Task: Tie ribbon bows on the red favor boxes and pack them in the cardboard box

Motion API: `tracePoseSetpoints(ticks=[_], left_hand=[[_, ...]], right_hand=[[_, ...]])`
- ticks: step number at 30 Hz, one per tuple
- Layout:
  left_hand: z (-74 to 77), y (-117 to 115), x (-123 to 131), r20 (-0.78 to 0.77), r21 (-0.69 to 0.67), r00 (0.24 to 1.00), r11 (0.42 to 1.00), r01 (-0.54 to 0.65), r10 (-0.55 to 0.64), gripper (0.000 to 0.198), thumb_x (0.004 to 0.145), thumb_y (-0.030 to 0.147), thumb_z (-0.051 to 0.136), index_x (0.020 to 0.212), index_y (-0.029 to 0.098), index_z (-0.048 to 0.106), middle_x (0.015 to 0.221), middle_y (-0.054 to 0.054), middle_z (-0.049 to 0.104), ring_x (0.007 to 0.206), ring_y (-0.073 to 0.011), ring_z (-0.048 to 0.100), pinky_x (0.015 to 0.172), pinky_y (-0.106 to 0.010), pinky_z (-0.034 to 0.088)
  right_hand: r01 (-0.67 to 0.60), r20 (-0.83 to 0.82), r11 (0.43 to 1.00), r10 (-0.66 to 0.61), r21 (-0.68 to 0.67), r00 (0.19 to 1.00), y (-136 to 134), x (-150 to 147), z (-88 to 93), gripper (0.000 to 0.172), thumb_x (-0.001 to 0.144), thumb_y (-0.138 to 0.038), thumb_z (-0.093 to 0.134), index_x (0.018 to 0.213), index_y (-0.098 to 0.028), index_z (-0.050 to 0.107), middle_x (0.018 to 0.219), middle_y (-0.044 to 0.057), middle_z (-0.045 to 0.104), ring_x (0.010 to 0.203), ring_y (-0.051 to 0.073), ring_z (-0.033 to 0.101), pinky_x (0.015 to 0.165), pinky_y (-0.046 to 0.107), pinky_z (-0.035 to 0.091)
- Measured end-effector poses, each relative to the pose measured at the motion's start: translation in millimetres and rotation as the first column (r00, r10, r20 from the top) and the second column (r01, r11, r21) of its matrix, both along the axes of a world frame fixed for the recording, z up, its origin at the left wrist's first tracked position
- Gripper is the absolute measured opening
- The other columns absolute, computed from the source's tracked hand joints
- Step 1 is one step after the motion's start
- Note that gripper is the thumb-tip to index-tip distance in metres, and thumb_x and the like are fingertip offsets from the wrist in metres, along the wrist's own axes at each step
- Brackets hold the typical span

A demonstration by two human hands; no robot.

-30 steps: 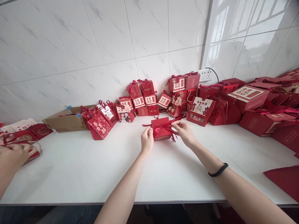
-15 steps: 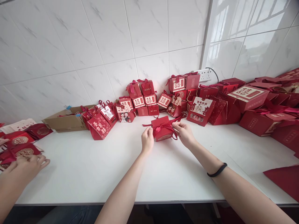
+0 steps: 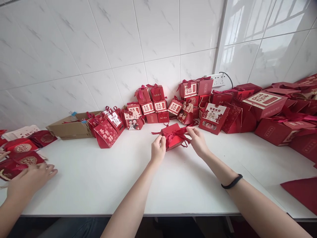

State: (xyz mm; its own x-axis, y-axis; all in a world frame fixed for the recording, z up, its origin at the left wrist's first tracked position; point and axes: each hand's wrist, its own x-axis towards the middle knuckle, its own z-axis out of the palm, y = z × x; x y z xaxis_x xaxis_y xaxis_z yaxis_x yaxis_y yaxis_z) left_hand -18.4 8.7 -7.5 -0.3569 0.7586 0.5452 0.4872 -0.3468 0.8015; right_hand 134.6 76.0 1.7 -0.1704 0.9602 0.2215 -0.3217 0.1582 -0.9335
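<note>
A small red gift box (image 3: pixel 176 142) with a red ribbon (image 3: pixel 176 135) tied over it sits on the white table in front of me. At its left front corner, my left hand (image 3: pixel 158 148) is closed, thumb against the fingers, on the ribbon's left side; its fingertips partly hide the grip. Across from it, my right hand (image 3: pixel 198 142) pinches the ribbon's right side between thumb and fingers, drawing it out from the box. One ribbon tail points left past my left hand. Dark red cord handles hang at the box's right side.
Red gift boxes (image 3: pixel 147 107) are stacked along the tiled wall, with a larger pile (image 3: pixel 266 102) on the right. An open cardboard box (image 3: pixel 71 130) stands back left. Another person's hand (image 3: pixel 32 178) is over red boxes at far left. A power strip (image 3: pixel 215 79) hangs behind.
Both my hands have shifted slightly right, and the gift box's front has tilted a little between them. The other person's hand at left has moved slightly right.
</note>
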Motion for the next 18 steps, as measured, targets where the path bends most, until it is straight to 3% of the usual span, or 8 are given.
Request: tracePoseSetpoints(ticks=[3, 8, 13, 18], left_hand=[[-0.4, -2.2, 0.9, -0.047, 0.009, 0.998, 0.999, 0.033, -0.033, 0.03, 0.085, 0.038, 0.042, 0.06, 0.02, 0.039, 0.056, 0.004, 0.037, 0.054, -0.0113, 0.035, 0.055, -0.022, 0.03], [-1.1, -4.7, 2.5, -0.073, 0.012, 0.994, 0.997, 0.082, -0.081, 0.032, 0.081, 0.043, 0.048, 0.059, 0.02, 0.044, 0.056, 0.003, 0.044, 0.055, -0.0119, 0.04, 0.057, -0.023, 0.033], [-3.5, -1.7, 0.6, 0.022, -0.009, 0.998, 0.999, 0.051, -0.051, 0.035, 0.085, 0.044, 0.043, 0.059, 0.02, 0.041, 0.054, 0.003, 0.045, 0.051, -0.0107, 0.04, 0.053, -0.022, 0.034], [-5.2, 1.7, -1.9, 0.108, -0.004, 0.994, 1.0, 0.009, -0.009, 0.028, 0.082, 0.045, 0.047, 0.07, 0.02, 0.043, 0.059, 0.003, 0.045, 0.056, -0.0115, 0.045, 0.055, -0.022, 0.038]], right_hand=[[0.038, 0.12, 0.995, -0.05, 0.095, 0.992, -6.1, -4.8, -2.6, 0.057, 0.065, -0.061, 0.067, 0.102, -0.023, 0.045, 0.104, 0.007, 0.058, 0.103, 0.022, 0.057, 0.082, 0.036, 0.051], [-0.069, 0.349, 0.982, 0.004, 0.173, 0.937, -10.4, -12.1, -11.2, 0.085, 0.055, -0.05, 0.078, 0.119, -0.021, 0.032, 0.119, 0.014, 0.053, 0.113, 0.027, 0.053, 0.096, 0.046, 0.044], [-0.163, 0.368, 0.965, 0.079, 0.203, 0.926, -8.0, -8.7, -9.8, 0.079, 0.058, -0.042, 0.077, 0.119, -0.022, 0.032, 0.12, 0.013, 0.053, 0.113, 0.025, 0.054, 0.098, 0.043, 0.043], [-0.251, 0.391, 0.946, 0.156, 0.206, 0.907, -7.7, -6.1, -8.8, 0.074, 0.06, -0.032, 0.075, 0.121, -0.023, 0.033, 0.116, 0.011, 0.055, 0.102, 0.024, 0.06, 0.089, 0.044, 0.049]])
